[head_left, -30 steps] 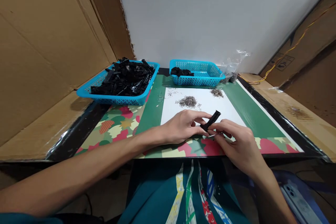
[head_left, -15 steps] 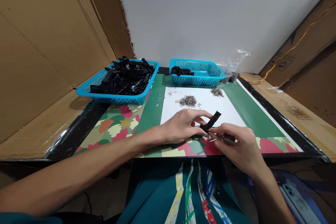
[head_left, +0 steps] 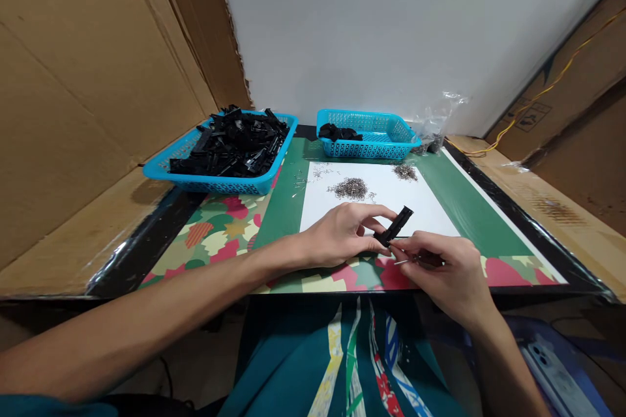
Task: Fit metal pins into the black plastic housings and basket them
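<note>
My left hand is closed on a black plastic part, a long narrow piece tilted up to the right. Close against its lower end is my right hand, with thumb and forefinger pinched at the part. A thin metal tool lies in the right hand, its slim tip pointing left; the rest is mostly covered by the fingers. Whether the right fingertips also pinch a tiny piece is too small to tell. Beyond the hands, a pile of small metal springs or clips lies on the white sheet.
A blue basket heaped with black parts stands at the left. Another blue basket at the back holds a few black pieces. Beside it sits a clear plastic bag. A smaller metal pile is at the sheet's back right. Cardboard walls flank the table.
The right hand has shifted very slightly right. The left hand and the black part stay almost in place; the whole view has drifted a touch.
</note>
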Available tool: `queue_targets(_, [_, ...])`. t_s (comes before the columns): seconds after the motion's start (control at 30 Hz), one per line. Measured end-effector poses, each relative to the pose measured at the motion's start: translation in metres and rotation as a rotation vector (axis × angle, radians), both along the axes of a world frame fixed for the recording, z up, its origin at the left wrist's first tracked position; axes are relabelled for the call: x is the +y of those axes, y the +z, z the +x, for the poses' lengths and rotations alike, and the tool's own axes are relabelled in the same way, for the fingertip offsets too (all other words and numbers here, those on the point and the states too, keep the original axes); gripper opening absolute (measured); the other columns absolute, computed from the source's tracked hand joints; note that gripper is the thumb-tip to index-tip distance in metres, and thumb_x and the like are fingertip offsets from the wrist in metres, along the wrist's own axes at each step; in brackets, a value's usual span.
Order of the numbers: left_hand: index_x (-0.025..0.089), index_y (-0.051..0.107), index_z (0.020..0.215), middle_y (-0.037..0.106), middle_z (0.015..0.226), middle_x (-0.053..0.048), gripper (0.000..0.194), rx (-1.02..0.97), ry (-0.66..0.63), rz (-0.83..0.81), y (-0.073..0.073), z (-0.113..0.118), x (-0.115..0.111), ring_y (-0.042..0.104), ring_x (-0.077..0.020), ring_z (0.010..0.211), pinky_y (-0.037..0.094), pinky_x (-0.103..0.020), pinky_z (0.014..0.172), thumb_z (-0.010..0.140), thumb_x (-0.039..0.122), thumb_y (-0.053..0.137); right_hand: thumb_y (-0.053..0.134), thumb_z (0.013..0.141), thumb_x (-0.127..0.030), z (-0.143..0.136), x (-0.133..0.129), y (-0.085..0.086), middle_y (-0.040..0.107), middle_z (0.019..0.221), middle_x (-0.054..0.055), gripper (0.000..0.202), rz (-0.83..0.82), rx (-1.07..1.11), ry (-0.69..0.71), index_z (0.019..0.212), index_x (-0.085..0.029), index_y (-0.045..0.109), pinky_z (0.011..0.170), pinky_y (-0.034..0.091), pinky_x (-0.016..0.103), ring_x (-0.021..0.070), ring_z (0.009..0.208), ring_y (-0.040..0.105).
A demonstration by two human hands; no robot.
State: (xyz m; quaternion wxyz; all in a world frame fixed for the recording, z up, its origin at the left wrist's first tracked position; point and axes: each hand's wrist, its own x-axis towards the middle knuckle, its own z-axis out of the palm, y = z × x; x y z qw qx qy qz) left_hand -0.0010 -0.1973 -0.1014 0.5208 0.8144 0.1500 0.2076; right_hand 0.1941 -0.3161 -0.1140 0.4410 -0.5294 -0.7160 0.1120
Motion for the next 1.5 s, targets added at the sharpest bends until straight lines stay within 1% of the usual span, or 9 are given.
queue_targets(0.17, [0.018,0.067,0.137,0.079,0.118,-0.010,0.052,-0.005,0.018,0.032,-0.0007,0.0000,0.0005,0.078,-0.0249,0.105,0.061,-0.031,0.086,0.086,0.013,0.077,0.068,0.083,-0.011,0.0009,0.0009,-0.0014,0.078,0.073,-0.003,0.014,-0.030,0.019,0.004,0.085,-0.021,0.078,0.052,0.049,0.020,0.0116,0.056,0.068])
queue_targets(0.33, [0.018,0.068,0.136,0.080,0.115,-0.008,0.050,0.003,0.009,0.043,-0.0002,0.0000,0.0009,0.078,-0.0234,0.104,0.060,-0.031,0.088,0.087,0.009,0.074,0.066,0.083,-0.009,0.0031,0.0029,-0.0025,0.083,0.085,0.000,0.020,-0.069,0.057,0.035,0.092,-0.021,0.079,0.063,0.058,0.021,0.0154,0.072,0.078])
queue_targets(0.5, [0.017,0.069,0.135,0.081,0.111,-0.007,0.050,0.001,0.007,0.053,0.0018,-0.0006,0.0007,0.078,-0.0229,0.101,0.060,-0.031,0.089,0.086,0.006,0.072,0.065,0.090,-0.012,0.0031,0.0036,-0.0012,0.084,0.090,0.001,0.018,-0.100,0.056,0.043,0.094,-0.022,0.079,0.066,0.059,0.023,0.0163,0.077,0.079])
queue_targets(0.6, [0.018,0.069,0.138,0.082,0.109,-0.007,0.052,0.010,0.002,0.048,0.0021,-0.0013,0.0008,0.078,-0.0223,0.097,0.060,-0.031,0.087,0.088,0.009,0.072,0.067,0.094,-0.015,0.0017,0.0041,-0.0002,0.083,0.090,0.002,0.014,-0.102,0.064,0.024,0.093,-0.023,0.078,0.067,0.058,0.024,0.0169,0.078,0.078])
queue_targets(0.8, [0.019,0.069,0.141,0.081,0.115,-0.008,0.052,0.023,-0.020,0.046,0.0036,-0.0014,0.0011,0.076,-0.0217,0.099,0.058,-0.027,0.082,0.089,0.012,0.072,0.066,0.096,-0.018,0.0015,0.0041,0.0015,0.081,0.088,0.004,0.013,-0.094,0.047,0.031,0.092,-0.022,0.077,0.066,0.056,0.027,0.0187,0.076,0.076])
queue_targets(0.97, [0.018,0.070,0.140,0.081,0.112,-0.008,0.052,0.031,-0.009,0.002,0.0064,-0.0009,-0.0004,0.077,-0.0211,0.092,0.058,-0.026,0.079,0.088,0.013,0.074,0.066,0.095,-0.019,0.0019,0.0023,0.0018,0.077,0.080,0.001,0.013,-0.108,0.057,0.014,0.093,-0.023,0.078,0.057,0.052,0.024,0.0154,0.065,0.069])
queue_targets(1.1, [0.018,0.072,0.137,0.082,0.108,-0.007,0.048,0.037,-0.011,-0.024,0.0082,-0.0011,-0.0017,0.077,-0.0203,0.088,0.056,-0.024,0.075,0.090,0.017,0.076,0.066,0.094,-0.019,0.0031,0.0017,0.0021,0.076,0.080,0.001,0.013,-0.098,0.041,0.014,0.095,-0.023,0.079,0.056,0.050,0.023,0.0142,0.064,0.067])
queue_targets(1.3, [0.018,0.076,0.131,0.082,0.107,-0.007,0.041,0.038,-0.039,-0.083,0.0084,-0.0004,-0.0024,0.077,-0.0207,0.093,0.056,-0.023,0.076,0.091,0.019,0.075,0.066,0.094,-0.020,0.0065,0.0000,0.0049,0.075,0.074,0.001,0.015,-0.082,0.019,0.003,0.094,-0.022,0.081,0.052,0.048,0.022,0.0130,0.058,0.064])
queue_targets(1.5, [0.017,0.077,0.128,0.082,0.108,-0.009,0.038,0.038,-0.054,-0.119,0.0062,0.0000,-0.0021,0.077,-0.0215,0.093,0.058,-0.026,0.079,0.091,0.021,0.075,0.063,0.096,-0.021,0.0049,-0.0020,0.0071,0.079,0.081,0.002,0.018,-0.073,-0.014,-0.005,0.094,-0.023,0.081,0.053,0.049,0.023,0.0142,0.062,0.068])
